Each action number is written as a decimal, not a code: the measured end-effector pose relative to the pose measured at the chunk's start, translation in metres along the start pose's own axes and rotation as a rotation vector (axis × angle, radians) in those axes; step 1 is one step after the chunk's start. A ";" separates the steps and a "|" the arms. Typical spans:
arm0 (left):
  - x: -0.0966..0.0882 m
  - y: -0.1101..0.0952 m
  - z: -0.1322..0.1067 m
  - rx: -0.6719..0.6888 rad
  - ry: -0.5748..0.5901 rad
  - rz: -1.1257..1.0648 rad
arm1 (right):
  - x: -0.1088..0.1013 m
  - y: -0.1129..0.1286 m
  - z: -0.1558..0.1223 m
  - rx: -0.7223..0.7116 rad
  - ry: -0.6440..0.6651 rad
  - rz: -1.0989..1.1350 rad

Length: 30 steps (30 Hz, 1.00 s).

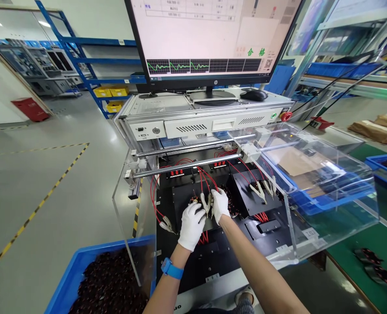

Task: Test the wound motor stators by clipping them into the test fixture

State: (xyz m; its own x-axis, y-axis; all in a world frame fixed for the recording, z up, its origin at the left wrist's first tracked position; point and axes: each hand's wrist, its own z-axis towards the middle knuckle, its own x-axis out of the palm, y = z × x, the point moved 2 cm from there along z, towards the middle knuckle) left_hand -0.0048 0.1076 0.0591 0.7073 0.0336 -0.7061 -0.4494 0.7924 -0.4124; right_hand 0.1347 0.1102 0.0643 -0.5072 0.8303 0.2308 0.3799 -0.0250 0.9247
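My left hand (192,224), in a white glove, has its fingers closed around a small copper-wound part (195,199) that is mostly hidden under them. My right hand (220,206), gloved too, pinches an alligator clip on a red lead; the fingers cover most of that clip. A pale alligator clip (205,203) hangs between the two hands on its red wire. Both hands are over the black panel (182,194) of the test bench. Another clip (167,225) lies at the panel's left, and more clips (259,192) rest on the right-hand plate.
Metal rails (186,168) cross behind my hands. A clear hinged cover (337,205) stands out to the right. The monitor (213,43) shows green curves. A blue bin (78,266) of dark wound parts stands at lower left. A red emergency button (285,116) sits at the right.
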 end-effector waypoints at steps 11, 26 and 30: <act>-0.008 0.000 -0.007 0.031 -0.038 0.004 | -0.003 -0.002 0.005 -0.037 -0.003 -0.021; -0.037 0.059 -0.053 -1.107 -0.388 -0.734 | 0.009 0.036 -0.041 -0.994 0.497 -0.923; -0.050 0.027 -0.027 -0.916 -0.356 -1.323 | 0.021 0.029 -0.054 -1.242 0.933 -1.257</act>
State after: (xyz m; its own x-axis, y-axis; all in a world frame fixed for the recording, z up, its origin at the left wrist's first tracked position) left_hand -0.0668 0.1109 0.0677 0.8621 -0.0987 0.4970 0.4694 -0.2139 -0.8567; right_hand 0.0930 0.0966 0.1127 -0.3412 0.2053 -0.9173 -0.8815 -0.4088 0.2364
